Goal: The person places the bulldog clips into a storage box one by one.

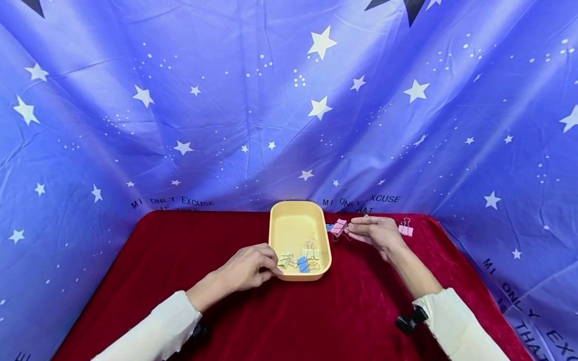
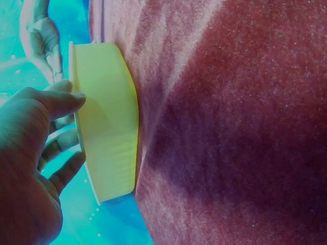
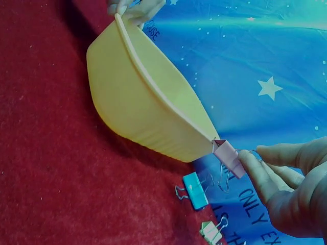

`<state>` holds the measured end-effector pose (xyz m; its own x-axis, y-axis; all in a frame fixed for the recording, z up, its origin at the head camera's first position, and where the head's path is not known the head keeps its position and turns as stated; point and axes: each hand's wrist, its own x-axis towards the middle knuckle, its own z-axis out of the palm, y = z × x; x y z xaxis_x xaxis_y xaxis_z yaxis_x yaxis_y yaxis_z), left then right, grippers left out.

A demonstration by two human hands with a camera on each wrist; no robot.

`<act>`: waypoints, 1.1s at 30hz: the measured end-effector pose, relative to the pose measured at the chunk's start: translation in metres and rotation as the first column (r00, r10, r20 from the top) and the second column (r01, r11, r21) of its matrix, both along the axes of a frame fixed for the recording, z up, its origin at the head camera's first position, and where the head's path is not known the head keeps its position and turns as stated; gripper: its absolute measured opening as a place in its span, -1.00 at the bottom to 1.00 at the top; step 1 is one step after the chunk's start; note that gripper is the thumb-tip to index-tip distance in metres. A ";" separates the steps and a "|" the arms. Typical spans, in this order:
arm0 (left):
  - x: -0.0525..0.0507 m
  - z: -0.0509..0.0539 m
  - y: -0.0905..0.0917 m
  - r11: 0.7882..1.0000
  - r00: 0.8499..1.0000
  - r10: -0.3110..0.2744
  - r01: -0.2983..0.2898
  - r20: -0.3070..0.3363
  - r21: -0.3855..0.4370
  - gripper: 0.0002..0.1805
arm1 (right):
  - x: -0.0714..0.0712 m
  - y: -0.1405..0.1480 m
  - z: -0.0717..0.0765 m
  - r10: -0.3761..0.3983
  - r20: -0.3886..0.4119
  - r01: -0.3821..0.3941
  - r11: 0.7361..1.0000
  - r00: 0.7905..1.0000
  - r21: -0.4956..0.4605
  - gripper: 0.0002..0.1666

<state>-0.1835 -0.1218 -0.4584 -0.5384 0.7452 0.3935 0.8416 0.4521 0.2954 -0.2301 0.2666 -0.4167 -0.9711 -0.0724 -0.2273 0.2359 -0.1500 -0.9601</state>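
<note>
My left hand [image 1: 250,266] pinches the near-left rim of a yellow plastic tray [image 1: 272,228]. In the left wrist view the thumb lies against the tray's outer wall [image 2: 104,112]. Inside, at its near end, are a blue binder clip [image 1: 305,264] and pale yellow-green binder clips [image 1: 285,260]. My right hand [image 1: 379,235], just right of the tray, holds a pink binder clip [image 3: 230,157] by its wire handle between thumb and fingertips. That clip appears above the table, close to the tray's rim; whether they touch I cannot tell.
Below the held clip, a blue binder clip [image 3: 195,191] and a pale one [image 3: 211,232] lie on the red cloth [image 1: 217,316]. Another pink binder clip [image 1: 406,230] lies beyond the right hand. A blue starry curtain [image 1: 244,100] hangs behind the table.
</note>
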 end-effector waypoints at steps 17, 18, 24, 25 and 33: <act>0.000 -0.001 -0.001 1.000 1.000 -0.001 0.001 -0.013 -0.003 -0.70 | 0.002 -0.026 0.011 0.030 -0.038 -0.030 1.000 0.999 0.000 -0.47; 0.000 -0.001 -0.001 1.000 1.000 -0.003 0.003 -0.015 -0.001 -0.70 | 0.002 -0.028 0.011 0.032 -0.039 -0.032 0.999 0.999 0.003 -0.44; 0.000 -0.002 -0.001 1.000 1.000 -0.003 0.003 -0.024 -0.005 -0.69 | 0.000 -0.041 0.011 0.045 -0.026 -0.044 0.999 0.999 0.026 -0.49; 0.001 -0.002 -0.001 1.000 1.000 0.001 -0.001 -0.022 -0.009 -0.69 | 0.000 -0.043 0.011 0.046 -0.024 -0.046 0.999 0.999 0.030 -0.53; 0.001 0.000 -0.001 1.000 1.000 0.011 -0.012 -0.009 -0.022 -0.69 | -0.002 -0.064 0.011 0.063 -0.032 -0.060 0.994 0.998 0.087 -0.53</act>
<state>-0.1823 -0.1233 -0.4588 -0.5434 0.7477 0.3818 0.8390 0.4682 0.2772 -0.2325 0.2029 -0.4058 -0.9729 -0.1138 -0.2015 0.2085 -0.0529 -0.9766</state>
